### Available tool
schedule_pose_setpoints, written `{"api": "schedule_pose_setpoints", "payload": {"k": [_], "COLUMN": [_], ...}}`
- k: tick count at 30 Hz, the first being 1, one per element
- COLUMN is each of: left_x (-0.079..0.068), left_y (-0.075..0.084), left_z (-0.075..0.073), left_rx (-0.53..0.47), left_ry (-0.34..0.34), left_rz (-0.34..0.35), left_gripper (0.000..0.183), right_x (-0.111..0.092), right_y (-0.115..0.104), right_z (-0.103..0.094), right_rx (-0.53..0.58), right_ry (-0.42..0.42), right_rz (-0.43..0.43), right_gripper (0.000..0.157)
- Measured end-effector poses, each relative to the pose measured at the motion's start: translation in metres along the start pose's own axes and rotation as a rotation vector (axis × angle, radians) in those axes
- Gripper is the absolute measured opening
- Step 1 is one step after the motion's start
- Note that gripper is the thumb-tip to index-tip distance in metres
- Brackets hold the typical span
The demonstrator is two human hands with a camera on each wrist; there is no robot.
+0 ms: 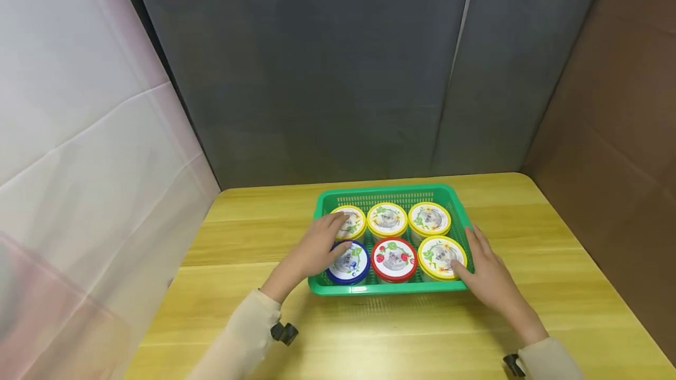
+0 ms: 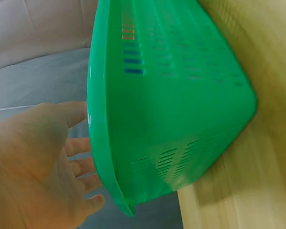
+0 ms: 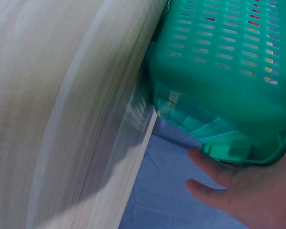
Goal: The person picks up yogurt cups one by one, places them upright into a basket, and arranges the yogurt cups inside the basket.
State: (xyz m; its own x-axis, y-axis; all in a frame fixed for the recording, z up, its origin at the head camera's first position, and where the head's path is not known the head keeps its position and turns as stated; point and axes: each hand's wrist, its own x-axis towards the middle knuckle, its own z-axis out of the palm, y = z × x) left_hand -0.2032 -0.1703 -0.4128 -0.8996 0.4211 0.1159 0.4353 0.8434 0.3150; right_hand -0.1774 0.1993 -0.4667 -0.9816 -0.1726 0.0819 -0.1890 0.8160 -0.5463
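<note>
A green plastic basket (image 1: 380, 290) on the wooden table holds several round tubs with printed lids. At its left rim, my left hand (image 1: 317, 245) reaches in with extended fingers over a yellow-lidded tub (image 1: 355, 223), its thumb over the blue-lidded tub (image 1: 348, 264). The left wrist view shows this hand (image 2: 43, 162) with fingers spread beyond the basket rim (image 2: 97, 119). My right hand (image 1: 491, 277) is at the right rim, thumb over the front yellow-lidded tub (image 1: 435, 254) and straight fingers along the outside. In the right wrist view, its fingers (image 3: 207, 167) are spread apart beside the basket (image 3: 209, 86).
A red-lidded tub (image 1: 393, 260) sits between the blue and yellow ones in front. Two more yellow-lidded tubs, one in the back middle (image 1: 387, 219), stand behind. Wooden tabletop (image 1: 237, 233) surrounds the basket, with a dark grey curtain (image 1: 317, 75) behind the table and a brown panel (image 1: 607, 133) at right.
</note>
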Motion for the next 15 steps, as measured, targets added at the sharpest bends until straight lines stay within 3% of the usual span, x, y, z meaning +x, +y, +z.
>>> {"api": "schedule_pose_setpoints", "payload": {"k": [7, 15], "left_x": [-0.021, -0.024], "left_y": [0.005, 0.007], "left_z": [0.006, 0.007], "left_rx": [0.029, 0.049], "left_ry": [0.037, 0.013], "left_rz": [0.049, 0.063], "left_gripper": [0.068, 0.073], "right_x": [-0.002, 0.002], "right_y": [0.005, 0.012], "right_z": [-0.006, -0.012], "right_rx": [0.011, 0.113], "right_ry": [0.001, -0.047], "right_rz": [0.016, 0.005], "right_gripper": [0.088, 0.090]}}
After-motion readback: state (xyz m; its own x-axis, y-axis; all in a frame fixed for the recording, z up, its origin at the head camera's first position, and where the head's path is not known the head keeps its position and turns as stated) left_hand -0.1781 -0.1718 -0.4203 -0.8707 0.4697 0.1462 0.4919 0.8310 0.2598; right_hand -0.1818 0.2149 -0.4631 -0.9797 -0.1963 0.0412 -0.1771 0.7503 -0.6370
